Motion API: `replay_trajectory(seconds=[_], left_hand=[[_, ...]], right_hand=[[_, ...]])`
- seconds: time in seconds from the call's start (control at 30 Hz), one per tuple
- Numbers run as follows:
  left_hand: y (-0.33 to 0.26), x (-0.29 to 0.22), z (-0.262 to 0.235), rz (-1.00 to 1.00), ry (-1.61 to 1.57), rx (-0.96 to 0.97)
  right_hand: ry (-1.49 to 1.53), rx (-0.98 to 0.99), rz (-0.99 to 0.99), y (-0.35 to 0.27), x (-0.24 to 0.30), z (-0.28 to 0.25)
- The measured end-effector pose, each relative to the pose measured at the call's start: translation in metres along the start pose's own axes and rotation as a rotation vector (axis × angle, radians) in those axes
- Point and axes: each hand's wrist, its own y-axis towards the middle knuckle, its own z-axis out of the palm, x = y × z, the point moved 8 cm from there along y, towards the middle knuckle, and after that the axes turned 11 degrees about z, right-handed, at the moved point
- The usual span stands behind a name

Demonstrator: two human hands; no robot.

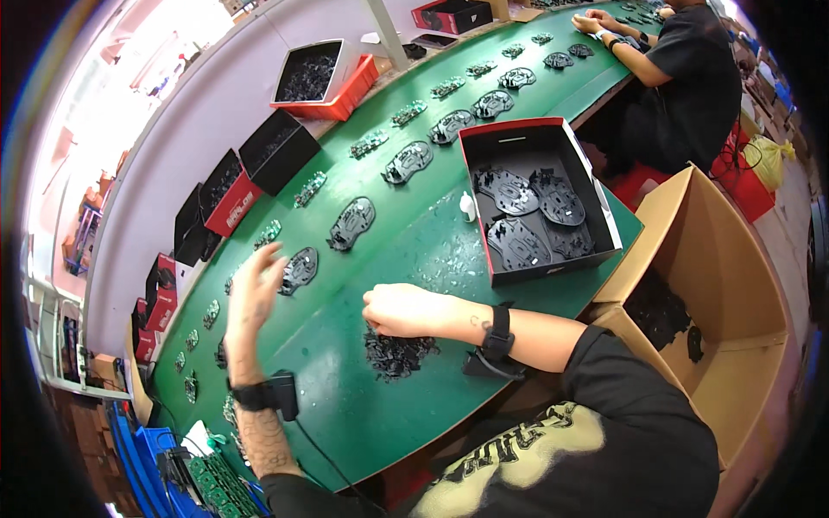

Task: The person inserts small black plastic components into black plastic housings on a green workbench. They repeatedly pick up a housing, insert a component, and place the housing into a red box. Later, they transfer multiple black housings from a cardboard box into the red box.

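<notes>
My left hand (255, 289) is raised over the green table's left part, fingers apart and slightly curled, nothing visible in them. Beside it lies a black mouse base plate (300, 270), close to a row of small green circuit boards (268, 232). My right hand (399, 310) is closed at the upper edge of a loose pile of small black plastic parts (399, 352); its fingertips are hidden, so I cannot tell what they pinch. More base plates, such as this one (351, 224), curve away in a line toward the far right.
An open black-and-red box (471, 164) with several base plates stands right of centre. A cardboard carton (734, 259) with black parts is at the right. Boxes of small parts (276, 151) line the far edge. Another person (691, 95) works at the table's far right end.
</notes>
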Motion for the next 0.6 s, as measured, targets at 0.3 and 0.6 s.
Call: replay_trajectory(seconds=[0.3, 0.6], left_hand=[[0.101, -0.276, 0.191, 0.662, 0.194, 0.247], [0.103, -0.269, 0.211, 0.587, 0.171, 0.081]], right_hand=[[0.422, 0.111, -0.003, 0.038, -0.017, 0.005], [0.213, -0.272, -0.200, 0.015, 0.006, -0.040]])
